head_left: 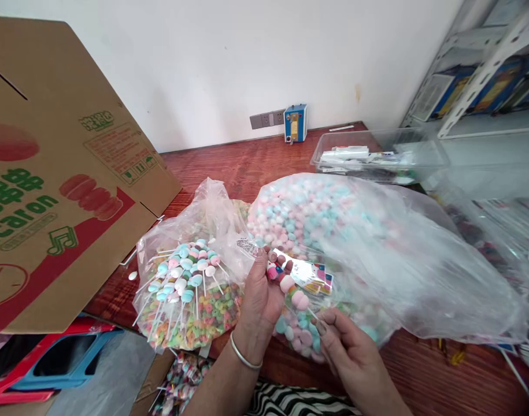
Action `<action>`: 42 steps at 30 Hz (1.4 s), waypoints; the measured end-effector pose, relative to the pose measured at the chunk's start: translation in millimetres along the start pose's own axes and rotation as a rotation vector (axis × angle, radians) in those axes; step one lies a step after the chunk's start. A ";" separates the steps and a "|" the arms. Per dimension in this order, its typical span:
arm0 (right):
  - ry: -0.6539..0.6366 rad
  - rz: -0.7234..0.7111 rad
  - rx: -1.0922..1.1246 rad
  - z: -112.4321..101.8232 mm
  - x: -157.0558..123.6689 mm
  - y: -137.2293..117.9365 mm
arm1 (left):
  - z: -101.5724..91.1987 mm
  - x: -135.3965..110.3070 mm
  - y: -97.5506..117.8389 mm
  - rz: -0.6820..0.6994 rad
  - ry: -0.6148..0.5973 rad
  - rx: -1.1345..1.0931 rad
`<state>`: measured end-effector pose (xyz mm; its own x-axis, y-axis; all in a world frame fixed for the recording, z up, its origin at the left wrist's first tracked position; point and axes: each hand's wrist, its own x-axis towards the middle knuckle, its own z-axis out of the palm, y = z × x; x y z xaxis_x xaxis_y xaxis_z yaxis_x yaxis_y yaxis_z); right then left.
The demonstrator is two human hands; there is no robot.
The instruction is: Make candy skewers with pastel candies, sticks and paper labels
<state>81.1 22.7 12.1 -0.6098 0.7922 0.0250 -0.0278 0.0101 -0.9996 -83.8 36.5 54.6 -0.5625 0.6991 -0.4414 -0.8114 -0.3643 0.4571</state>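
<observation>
Left hand [259, 292]: pinching small clear packet [301, 271]; right hand [348, 346]: gripping, apparently, candy stick [296, 297]; behind: large candy bag [377, 248]

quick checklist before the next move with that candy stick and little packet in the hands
1. Left hand has the packet by its top edge: ok.
2. Right hand pinches the stick of the candy stick: ok.
3. Candy end inside the packet: cannot tell, plastic glare hides it.
4. Packet mouth open: cannot tell.
5. Small bag with more sticks close to the left hand: ok.
6. Big bag lies flat on the table: ok.
</observation>
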 end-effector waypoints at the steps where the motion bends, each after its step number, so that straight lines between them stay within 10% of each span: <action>1: 0.046 -0.188 -0.211 -2.6 1.3 2.9 | 1.2 -0.5 -0.7 -0.016 0.017 0.018; 5: 0.121 -0.775 -0.844 -11.6 7.7 10.3 | 6.0 -3.3 -2.0 -0.120 0.054 0.085; 9: 0.133 -0.803 -0.927 -11.6 11.7 14.0 | 5.8 -3.9 -5.9 -0.078 0.026 0.061; 16: 0.003 0.280 0.258 1.8 9.0 3.1 | -2.5 -4.2 -15.8 -0.165 -0.100 -0.025; 20: -0.099 0.452 0.575 4.8 10.0 -3.0 | -4.8 -5.1 -19.5 -0.227 -0.136 0.002; 29: 0.174 -0.436 -0.852 -11.7 18.6 19.5 | -3.9 -17.0 -42.1 -0.166 -0.081 0.163; 37: 0.061 -0.207 -0.519 -15.9 14.8 14.8 | -8.9 9.4 -17.6 -0.127 -0.201 0.098; 42: 0.185 -0.547 -0.885 -17.3 15.5 20.6 | -1.5 19.8 -16.5 -0.139 -0.114 0.013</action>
<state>84.8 45.8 -8.4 -0.5564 0.6251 0.5474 0.3708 0.7764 -0.5097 -81.7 55.4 37.2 -0.4228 0.8077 -0.4109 -0.8777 -0.2520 0.4076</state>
